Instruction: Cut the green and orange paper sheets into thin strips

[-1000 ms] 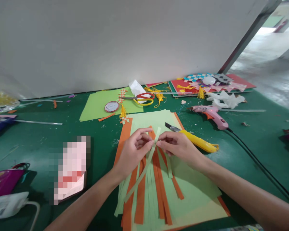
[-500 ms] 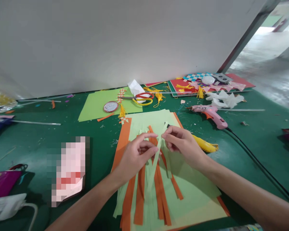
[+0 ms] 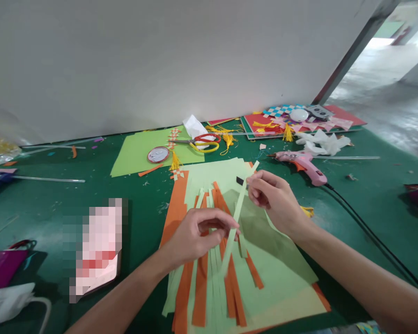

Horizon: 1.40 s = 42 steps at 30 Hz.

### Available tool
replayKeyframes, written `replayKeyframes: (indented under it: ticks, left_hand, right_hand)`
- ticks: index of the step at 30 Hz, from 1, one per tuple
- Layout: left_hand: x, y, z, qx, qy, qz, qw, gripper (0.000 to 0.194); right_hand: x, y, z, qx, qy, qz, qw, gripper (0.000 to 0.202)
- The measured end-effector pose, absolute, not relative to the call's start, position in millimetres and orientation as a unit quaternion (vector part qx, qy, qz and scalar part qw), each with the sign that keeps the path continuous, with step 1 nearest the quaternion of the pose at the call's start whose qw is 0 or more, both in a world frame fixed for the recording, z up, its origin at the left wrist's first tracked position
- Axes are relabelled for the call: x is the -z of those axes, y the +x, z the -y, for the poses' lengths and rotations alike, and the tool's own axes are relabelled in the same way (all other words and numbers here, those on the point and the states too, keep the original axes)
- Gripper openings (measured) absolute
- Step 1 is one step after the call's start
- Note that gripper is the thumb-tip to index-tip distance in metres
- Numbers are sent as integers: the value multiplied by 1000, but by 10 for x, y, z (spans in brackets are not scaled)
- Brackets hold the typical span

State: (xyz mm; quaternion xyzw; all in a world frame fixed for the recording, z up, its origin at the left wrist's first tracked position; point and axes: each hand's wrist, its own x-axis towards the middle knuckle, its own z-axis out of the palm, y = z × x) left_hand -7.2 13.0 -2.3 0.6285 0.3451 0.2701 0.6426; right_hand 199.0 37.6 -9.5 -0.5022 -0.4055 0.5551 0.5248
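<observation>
A narrow light-green paper strip [image 3: 241, 204] slants between my hands above the paper sheets. My right hand [image 3: 273, 197] pinches it near its upper end, finger and thumb together. Lower down, my left hand [image 3: 207, 232] has its fingers curled, their tips on the strip. Beneath lie several loose orange strips [image 3: 201, 297] and pale green strips [image 3: 214, 278], fanned out on a light-green sheet [image 3: 282, 278]. A small dark piece [image 3: 240, 180] shows just left of my right fingers; what it is I cannot make out.
Beyond the sheets lie scissors [image 3: 204, 143], a round tin [image 3: 158, 154] and a yellow tassel [image 3: 174, 160]. A pink glue gun [image 3: 304, 164] with a black cord rests at right. A blurred phone [image 3: 101, 246] and a white charger [image 3: 9, 301] are at left. Behind rises a grey wall [image 3: 142, 65].
My right hand has moved up and to the right with the strip's upper end. My left hand has slid lower, widening the gap between the hands.
</observation>
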Motion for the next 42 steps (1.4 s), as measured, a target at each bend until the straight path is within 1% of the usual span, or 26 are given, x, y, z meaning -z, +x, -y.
replayKeyframes:
  ticks: [5,10,13,16,20,24,27,28,30,35,42]
  left_hand:
    - [61,-62,-140,-307,611,-367,631,3]
    - [46,-31,-182,-386,649,-391,526,16]
    - [42,-17,-204,-407,642,-401,511,15]
    - [45,-9,-200,-390,616,-414,544,16]
    - [45,-4,-175,-349,588,-429,590,21]
    - [41,-5,-160,-339,556,-397,647,21]
    - [43,2,-153,-334,532,-364,688,21]
    - [45,6,-151,-337,524,-357,696,20]
    - [50,15,-150,-343,512,-344,708,20]
    - [69,20,-160,-345,504,-326,722,20]
    - [80,-3,-158,-325,509,-315,732,21]
  right_hand:
    - [113,1969,-369,-531,-504,447,514,25]
    - [123,1906,-285,-501,-494,529,473,15]
    - [133,1855,-227,-511,-477,561,444,13]
    - [136,1815,-190,-517,-469,586,410,16]
    - [100,1809,-179,-546,-441,580,413,16]
    - [61,1873,-211,-642,-377,537,397,14]
    - [70,1927,-241,-722,-340,482,362,27]
    - [78,1938,-248,-736,-330,474,354,28]
    - [94,1949,-255,-743,-314,475,351,26]
    - [123,1941,-246,-719,-308,512,355,14]
    - [165,1933,-254,-723,-292,494,384,16]
